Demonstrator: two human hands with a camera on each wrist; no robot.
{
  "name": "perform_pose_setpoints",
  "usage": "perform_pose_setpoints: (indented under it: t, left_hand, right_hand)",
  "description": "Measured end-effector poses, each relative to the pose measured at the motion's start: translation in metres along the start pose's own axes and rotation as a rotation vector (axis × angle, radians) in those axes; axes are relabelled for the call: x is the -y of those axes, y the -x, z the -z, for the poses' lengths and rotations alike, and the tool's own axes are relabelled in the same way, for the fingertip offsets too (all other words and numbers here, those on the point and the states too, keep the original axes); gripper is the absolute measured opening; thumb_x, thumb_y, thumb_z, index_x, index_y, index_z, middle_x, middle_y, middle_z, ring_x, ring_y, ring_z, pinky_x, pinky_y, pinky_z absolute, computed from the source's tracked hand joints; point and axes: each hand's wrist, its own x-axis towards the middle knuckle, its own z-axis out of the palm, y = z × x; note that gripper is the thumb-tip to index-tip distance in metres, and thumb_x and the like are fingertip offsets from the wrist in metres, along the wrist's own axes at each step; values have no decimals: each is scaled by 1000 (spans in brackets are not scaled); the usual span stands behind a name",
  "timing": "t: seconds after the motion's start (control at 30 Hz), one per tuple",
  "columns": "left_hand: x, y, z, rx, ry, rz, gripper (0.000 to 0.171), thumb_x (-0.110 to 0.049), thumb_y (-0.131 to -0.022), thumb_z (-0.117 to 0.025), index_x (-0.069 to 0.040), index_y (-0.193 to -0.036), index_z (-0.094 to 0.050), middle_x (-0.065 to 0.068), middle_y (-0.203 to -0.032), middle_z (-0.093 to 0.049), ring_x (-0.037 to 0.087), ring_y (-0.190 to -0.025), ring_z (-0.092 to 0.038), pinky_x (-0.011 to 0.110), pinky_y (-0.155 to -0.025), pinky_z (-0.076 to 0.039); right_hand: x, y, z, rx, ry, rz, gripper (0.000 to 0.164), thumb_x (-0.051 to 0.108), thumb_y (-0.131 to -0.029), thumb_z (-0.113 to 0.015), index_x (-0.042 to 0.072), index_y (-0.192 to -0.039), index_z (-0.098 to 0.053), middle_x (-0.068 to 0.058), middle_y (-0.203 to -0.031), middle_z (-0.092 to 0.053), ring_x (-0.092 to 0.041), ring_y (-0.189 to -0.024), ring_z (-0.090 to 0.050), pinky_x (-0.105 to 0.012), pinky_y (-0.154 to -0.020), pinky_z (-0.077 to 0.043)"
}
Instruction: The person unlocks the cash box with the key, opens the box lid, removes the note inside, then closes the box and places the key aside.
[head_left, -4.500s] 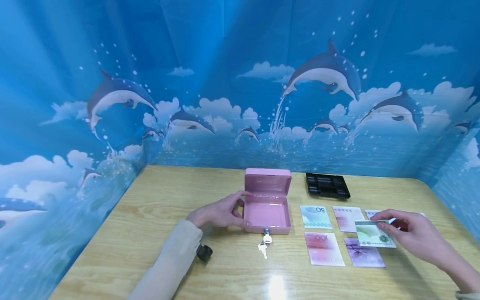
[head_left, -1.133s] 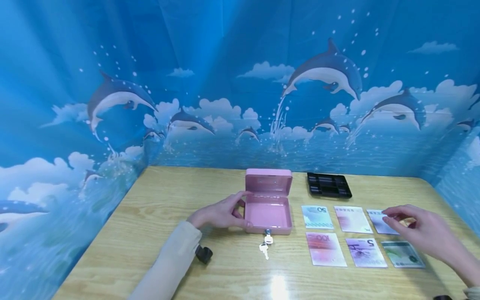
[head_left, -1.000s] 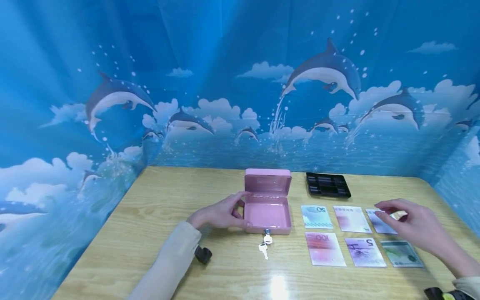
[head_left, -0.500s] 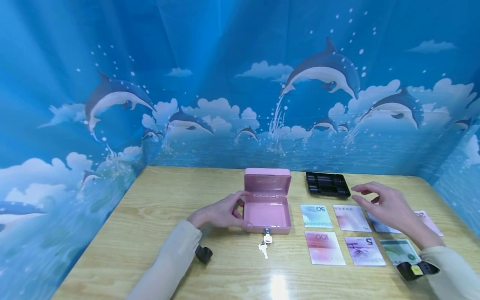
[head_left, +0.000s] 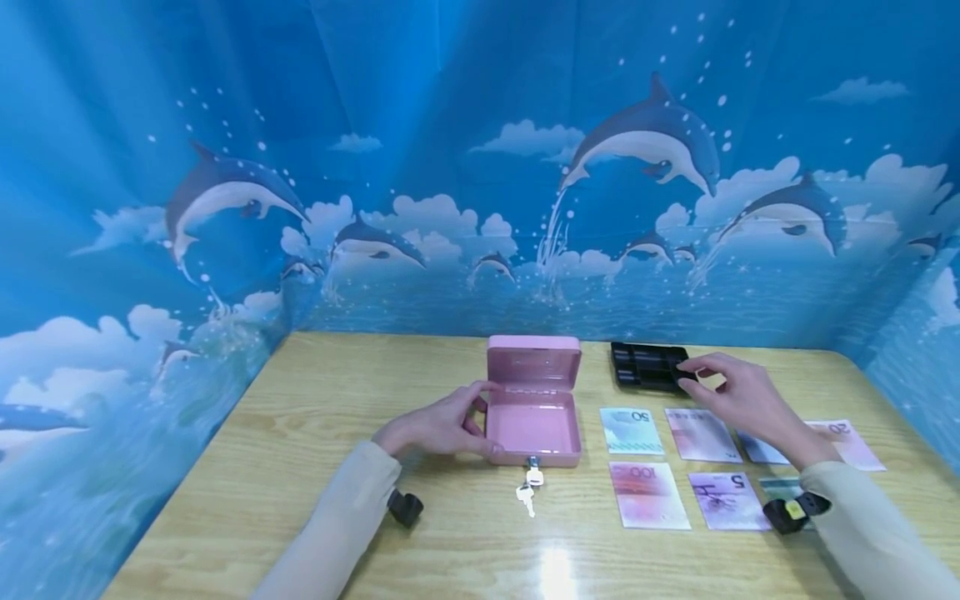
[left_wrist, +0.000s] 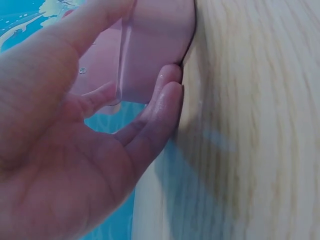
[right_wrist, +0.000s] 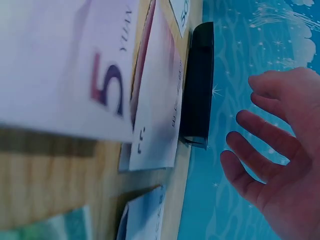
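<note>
My left hand (head_left: 442, 425) holds the left side of a pink cash box (head_left: 555, 460), thumb at its front corner and forefinger at the back. The left wrist view shows other fingertips (left_wrist: 170, 100) low against its wall. The box's lid stands up, its inside is bare, and a key sits in the front lock with a second key (head_left: 526, 498) hanging from it. At the back right, my right hand (head_left: 738, 400) has its fingertips by the right end of a black compartment tray (head_left: 645, 387). In the right wrist view its fingers are spread and hold nothing.
Several banknotes lie in two rows right of the box: a 50 (head_left: 632, 431), a red 100 (head_left: 649, 496), a purple 5 (head_left: 726, 500), a 20 (head_left: 847, 442) and others. The right forearm partly hides a green note (head_left: 777, 483). A dolphin-print curtain (head_left: 450, 250) hangs behind the table.
The green note, pinched by the right hand earlier, now lies in the front row. The right hand has moved back and left from the notes to the tray. The left hand stays put.
</note>
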Motion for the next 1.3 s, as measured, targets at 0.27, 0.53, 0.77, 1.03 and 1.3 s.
perform_pose_setpoints:
  t: [0.27, 0.53, 0.77, 1.03, 1.3]
  left_hand:
    - [-1, 3, 1, 1, -3, 0, 96, -38, -86, -83, -27, -161, -23, 9, -139, -53, 15, -101, -66, 36, -93, -56]
    - [0, 2, 0, -19, -23, -3, 94, -41, -86, -82, -28, -160, -25, 10, -135, -54, 17, -95, -64, 32, -82, -56]
    - [-2, 3, 0, -15, -49, -17, 92, -40, -87, -81, -27, -160, -26, 10, -138, -52, 15, -96, -64, 32, -88, -55]
    - [-4, 2, 0, -7, -53, -18, 92, -37, -87, -82, -25, -160, -27, 9, -135, -53, 15, -97, -63, 32, -89, -55]
    - [-4, 0, -1, -8, -39, -24, 91, -33, -88, -82, -22, -159, -27, 11, -134, -53, 16, -96, -62, 31, -87, -55]
  right_hand:
    - [2, -15, -10, 3, 9, 3, 27, 19, -96, -71, 4, -119, -73, -23, -117, -72, -37, -100, -67, -34, -67, -55]
    - [6, -30, -18, 62, -1, 8, 28, 16, -97, -70, 4, -122, -73, -21, -116, -74, -37, -100, -69, -50, -77, -57]
    - [6, -40, -20, 153, 51, 25, 28, 12, -96, -69, 2, -122, -72, -25, -120, -72, -40, -99, -69, -54, -80, -57]
    - [3, -47, -21, 224, 85, 23, 25, 10, -95, -67, 4, -118, -75, -28, -118, -71, -14, -58, -45, -30, -59, -37]
    - [-4, -50, -22, 252, 34, 40, 20, 7, -93, -70, 6, -111, -78, -23, -111, -75, -29, -88, -72, -43, -69, -57]
